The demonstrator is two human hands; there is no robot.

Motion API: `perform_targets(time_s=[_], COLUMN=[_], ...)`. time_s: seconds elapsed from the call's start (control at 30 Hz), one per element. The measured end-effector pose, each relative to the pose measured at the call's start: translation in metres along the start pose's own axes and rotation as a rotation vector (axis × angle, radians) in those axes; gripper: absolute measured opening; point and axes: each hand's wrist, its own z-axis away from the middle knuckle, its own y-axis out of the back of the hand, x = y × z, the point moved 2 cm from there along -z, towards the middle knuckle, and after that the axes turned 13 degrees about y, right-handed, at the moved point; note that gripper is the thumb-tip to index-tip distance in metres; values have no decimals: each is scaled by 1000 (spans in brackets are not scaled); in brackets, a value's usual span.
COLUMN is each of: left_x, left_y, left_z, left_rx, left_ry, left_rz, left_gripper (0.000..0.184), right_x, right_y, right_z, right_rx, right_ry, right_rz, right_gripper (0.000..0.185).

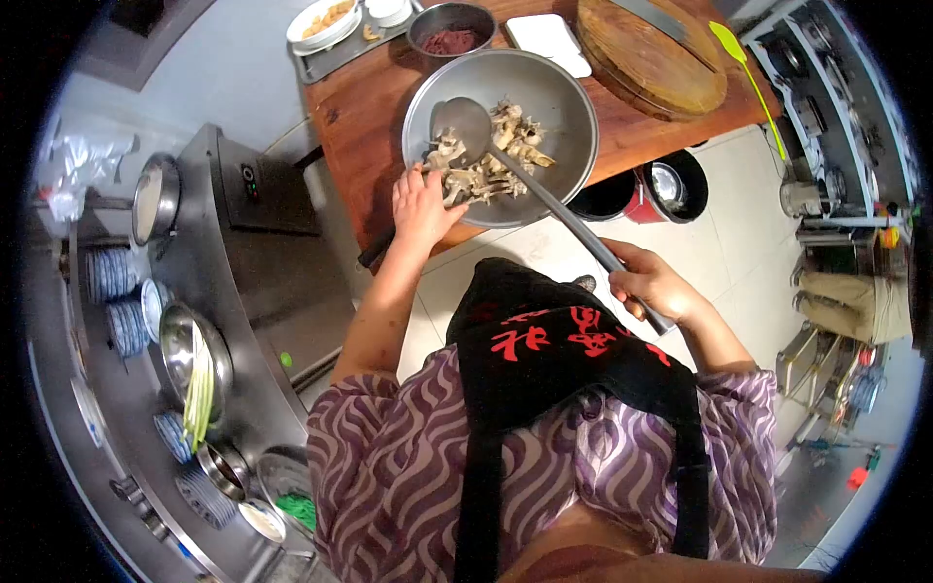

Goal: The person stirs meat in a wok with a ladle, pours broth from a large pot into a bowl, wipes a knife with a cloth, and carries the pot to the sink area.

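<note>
Ladle (554, 207) sits in metal bowl (569, 102) on bench (352, 146), among pale food pieces (525, 141); right hand (649, 282) wraps fingers round it. Left hand's (423, 207) fingers overlap rim; cannot tell if gripping. Judgement: steady bowl, stroke low.

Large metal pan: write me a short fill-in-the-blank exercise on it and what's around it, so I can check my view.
1. The right hand grips the ladle by its ____.
2. The large metal pan stands on a table made of ____.
3. The knife lies on a chopping board whose shape is ____.
4. The lettering on the black apron is coloured ____.

Missing words: handle; wood; round; red.
</note>
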Motion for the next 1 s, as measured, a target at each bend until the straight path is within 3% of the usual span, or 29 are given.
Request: perform_targets(time_s=[0.13,0.23,0.27,0.43,0.9,1.0], left_x=[16,21,17,6,13,15], left_y=[-6,-8,-15,-16,5,8], left_z=[-19,-29,-30,-52,-70,-81], left_rx=[-202,-223,-91,-268,-158,-174], left_ry=[72,24,-59,18,-231,-294], left_rz=[-156,-227,-249,-170,-188,-182], left_gripper=[61,57,57,53,42,30], right_x=[4,8,7,14,21,23], right_y=[2,6,7,24,48,52], right_z=[1,1,1,-1,0,-1], right_rx=[-12,-33,-36,-82,-67,-64], right_ry=[14,11,12,4,9,9], right_rz=[24,57,65,-80,-319,-352], right_gripper=[57,57,57,57,55,55])
